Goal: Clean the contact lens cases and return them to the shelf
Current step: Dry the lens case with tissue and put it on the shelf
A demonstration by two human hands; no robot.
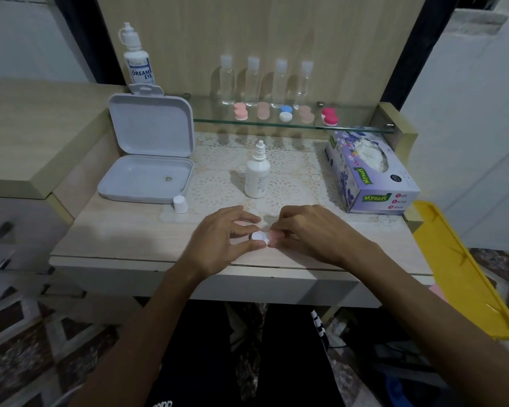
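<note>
Working one contact lens case [260, 237] low over the surface [130, 242]: left hand [224, 233] and right hand [309, 230] each pinch an end. Approx. 5 cases [285, 113] sit on glass shelf [350, 126]; cleaned or not, cannot tell. Return pending.

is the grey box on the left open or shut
Open: the grey box has its lid standing up behind the tray, whose inside shows, with one small dark thing in it.

Desk [124, 239], bottle [256, 174], tissue box [370, 177], open case [147, 171]

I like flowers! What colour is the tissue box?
The tissue box is purple with flower prints, seen in the head view.
</note>
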